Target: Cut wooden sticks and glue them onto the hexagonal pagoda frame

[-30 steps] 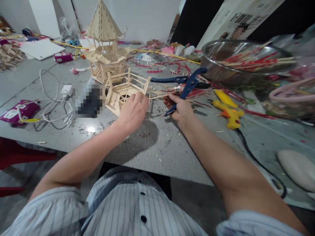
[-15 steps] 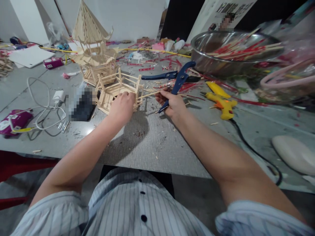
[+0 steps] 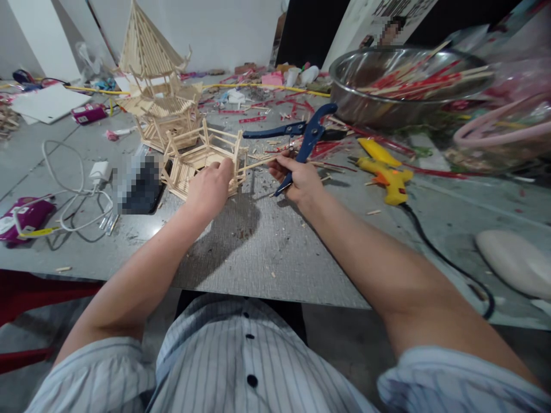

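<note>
My left hand (image 3: 210, 186) is closed on the front edge of a low hexagonal wooden stick frame (image 3: 202, 158) lying on the grey table (image 3: 267, 252). A thin wooden stick (image 3: 257, 164) runs from the frame's right corner to my right hand (image 3: 297, 178). That hand pinches the stick's end and also grips one handle of the blue-handled cutters (image 3: 301, 135), whose other handle points left. Behind the frame stands a tall wooden stick pagoda (image 3: 155, 86).
A yellow glue gun (image 3: 385, 172) with a black cable lies to the right. A steel bowl (image 3: 387, 86) of red and wooden sticks stands at the back right. A white charger and cable (image 3: 86, 183), a blurred dark object and a purple packet (image 3: 21, 215) lie left.
Both hands have moved left and slightly away from me, towards the frame. My left hand has gone from holding the stick beside the frame to gripping the frame's edge.
</note>
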Demonstrator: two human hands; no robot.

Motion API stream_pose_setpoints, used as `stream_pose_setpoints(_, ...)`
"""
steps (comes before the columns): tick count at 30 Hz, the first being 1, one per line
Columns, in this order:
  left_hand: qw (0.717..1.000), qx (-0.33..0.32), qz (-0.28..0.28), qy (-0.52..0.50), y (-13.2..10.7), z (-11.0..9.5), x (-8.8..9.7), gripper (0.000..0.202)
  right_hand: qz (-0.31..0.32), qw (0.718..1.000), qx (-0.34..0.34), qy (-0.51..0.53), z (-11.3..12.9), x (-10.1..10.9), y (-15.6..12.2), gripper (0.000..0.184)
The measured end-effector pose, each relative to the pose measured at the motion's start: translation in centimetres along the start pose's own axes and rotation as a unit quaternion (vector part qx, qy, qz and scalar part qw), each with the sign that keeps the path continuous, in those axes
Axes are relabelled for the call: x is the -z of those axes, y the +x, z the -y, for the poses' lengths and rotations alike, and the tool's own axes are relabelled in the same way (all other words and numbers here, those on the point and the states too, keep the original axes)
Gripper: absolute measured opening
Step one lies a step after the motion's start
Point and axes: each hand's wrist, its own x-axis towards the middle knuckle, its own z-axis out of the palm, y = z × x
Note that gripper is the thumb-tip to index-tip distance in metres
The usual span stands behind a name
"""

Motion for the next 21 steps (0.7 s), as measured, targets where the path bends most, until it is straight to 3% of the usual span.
stream_pose_setpoints(21,0.999,-0.017,-0.050,-0.012,-0.02,0.31,-0.84,0.025,0.007,1.000,0.000,0.005,-0.01,-0.06,0.02,0.021)
